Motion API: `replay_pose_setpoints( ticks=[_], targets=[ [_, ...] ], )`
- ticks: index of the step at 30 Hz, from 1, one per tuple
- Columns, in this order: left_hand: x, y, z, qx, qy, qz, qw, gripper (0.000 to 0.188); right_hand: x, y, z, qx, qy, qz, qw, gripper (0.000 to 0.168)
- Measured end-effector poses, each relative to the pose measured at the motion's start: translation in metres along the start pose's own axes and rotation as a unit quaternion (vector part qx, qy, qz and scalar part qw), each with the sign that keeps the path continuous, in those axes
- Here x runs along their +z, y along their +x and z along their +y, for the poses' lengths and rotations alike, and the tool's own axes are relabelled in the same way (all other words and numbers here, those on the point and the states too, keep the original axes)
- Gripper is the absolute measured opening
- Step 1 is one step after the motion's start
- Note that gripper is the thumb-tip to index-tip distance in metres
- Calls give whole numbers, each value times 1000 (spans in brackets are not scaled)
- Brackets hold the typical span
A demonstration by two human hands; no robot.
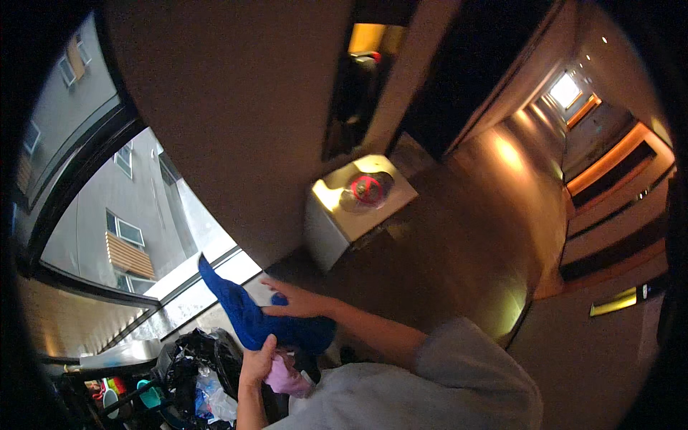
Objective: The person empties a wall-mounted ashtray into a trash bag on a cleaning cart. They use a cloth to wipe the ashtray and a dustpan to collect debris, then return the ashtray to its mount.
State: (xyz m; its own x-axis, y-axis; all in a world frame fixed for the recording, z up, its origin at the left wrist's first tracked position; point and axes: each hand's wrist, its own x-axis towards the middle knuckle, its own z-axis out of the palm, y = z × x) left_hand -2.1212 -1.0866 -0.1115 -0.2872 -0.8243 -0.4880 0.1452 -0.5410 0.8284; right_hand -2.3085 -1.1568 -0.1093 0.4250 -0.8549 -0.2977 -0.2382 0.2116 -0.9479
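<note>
A blue cloth point(231, 301) is stretched out in front of my body, its pointed end toward the window. My left hand point(259, 361) grips its lower edge, the thumb on top. A pink cloth point(286, 376) hangs bunched just beside that hand; whether the same fingers hold it is hidden. My right hand point(295, 301) lies over the blue cloth with thumb and fingers spread, and blue shows between them. Whether it pinches the fabric is not clear.
At lower left, a black bin bag point(201, 346) holds crumpled plastic, beside a cart point(129, 400) with cups and bottles. A pale box-shaped stand point(328, 231) with a red no-smoking sign point(367, 191) stands by the wall. A large window point(129, 215) is at left, a corridor point(505, 156) at right.
</note>
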Motion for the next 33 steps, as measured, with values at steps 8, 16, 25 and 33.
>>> replay_pose_setpoints(
  ticks=[8, 16, 25, 33],
  targets=[
    [104, 5, -1, -141, 207, -106, 962, 19, -59, -195, 90, -24, -74, 95, 992, 52],
    [119, 37, -10, -2, 418, -166, 893, 28, -132, -304, 93, -5, -179, 304, 936, 34],
    [130, 72, 44, 113, 613, -72, 779, 32, -136, -288, 41, 38, -94, 246, 964, 43],
    [174, 135, 162, 251, 405, -141, 868, 28, -112, -208, 19, -207, 447, 175, 853, 30]
  ],
)
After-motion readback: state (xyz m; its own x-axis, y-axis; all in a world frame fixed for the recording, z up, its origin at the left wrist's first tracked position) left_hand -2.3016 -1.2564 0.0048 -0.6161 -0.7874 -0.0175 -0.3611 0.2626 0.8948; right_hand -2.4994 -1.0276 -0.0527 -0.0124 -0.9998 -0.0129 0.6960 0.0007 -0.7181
